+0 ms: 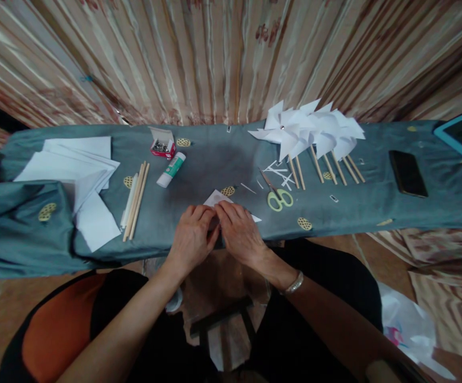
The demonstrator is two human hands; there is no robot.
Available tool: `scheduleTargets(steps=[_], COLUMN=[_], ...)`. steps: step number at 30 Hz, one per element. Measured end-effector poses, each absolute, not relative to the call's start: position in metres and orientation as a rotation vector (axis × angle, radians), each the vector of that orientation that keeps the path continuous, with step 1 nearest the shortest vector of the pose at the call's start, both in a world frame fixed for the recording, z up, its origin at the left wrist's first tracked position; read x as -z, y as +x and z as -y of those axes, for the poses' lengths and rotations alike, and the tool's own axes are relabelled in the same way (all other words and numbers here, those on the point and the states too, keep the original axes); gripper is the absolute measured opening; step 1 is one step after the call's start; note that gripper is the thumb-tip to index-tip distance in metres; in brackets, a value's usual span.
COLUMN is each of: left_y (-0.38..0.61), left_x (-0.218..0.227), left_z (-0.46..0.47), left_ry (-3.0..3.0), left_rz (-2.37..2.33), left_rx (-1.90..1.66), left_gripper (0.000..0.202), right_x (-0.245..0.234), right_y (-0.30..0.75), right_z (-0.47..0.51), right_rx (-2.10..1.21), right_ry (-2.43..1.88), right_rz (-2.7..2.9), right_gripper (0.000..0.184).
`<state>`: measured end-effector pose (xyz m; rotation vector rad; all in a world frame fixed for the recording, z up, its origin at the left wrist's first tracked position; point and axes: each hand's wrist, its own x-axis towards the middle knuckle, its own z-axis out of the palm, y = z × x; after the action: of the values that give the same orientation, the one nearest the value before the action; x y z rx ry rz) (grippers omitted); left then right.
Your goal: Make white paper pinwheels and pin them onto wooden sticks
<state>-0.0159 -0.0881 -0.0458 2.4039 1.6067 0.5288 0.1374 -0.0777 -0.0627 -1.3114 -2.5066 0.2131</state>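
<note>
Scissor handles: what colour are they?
The scissor handles are pale yellow-green, best seen in the head view.

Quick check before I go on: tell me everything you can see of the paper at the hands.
The paper looks plain white and thin, and is mostly hidden. One corner points away beyond the fingertips; a narrow pointed tip shows past the right hand. It is near the front edge of the grey-green cloth, with fingers of the left hand and right hand over it. Its full outline and any folds beneath cannot be made out.
</note>
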Motion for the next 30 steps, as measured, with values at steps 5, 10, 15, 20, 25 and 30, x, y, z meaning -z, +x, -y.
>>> scheduleTargets(steps=[5,10,15,20,25,30], left_y=[-0.016,-0.023,-0.034,-0.048,-0.065,-0.074], left_x=[0.049,0.051,0.051,0.051,0.052,0.055], left_z=[0.09,0.095,0.101,0.106,0.111,0.115], left_ry=[2.405,2.359,2.298,2.241,2.167,2.155], left_rz=[-1.636,-1.695,-1.722,-1.739,-1.818,-1.82], left_rx=[-0.538,-0.589,-0.644,-0.699,-0.761,-0.807], left_gripper=[0.021,0.013,0.012,0.016,0.019,0.022], right_x=[0.069,0.067,0.067,0.066,0.066,0.07], right_y=[0.136,0.141,0.153,0.173,0.191,0.202], right_z=[0.08,0.082,0.084,0.086,0.088,0.09], right_rx=[-0.148,-0.071,-0.043,-0.023,-0.043,-0.069], right_ry=[-1.362,-1.413,-1.456,-1.537,-1.571,-1.563], right_rz=[2.454,2.402,2.381,2.338,2.303,2.291], right_gripper=[0.047,0.047,0.047,0.049,0.049,0.05])
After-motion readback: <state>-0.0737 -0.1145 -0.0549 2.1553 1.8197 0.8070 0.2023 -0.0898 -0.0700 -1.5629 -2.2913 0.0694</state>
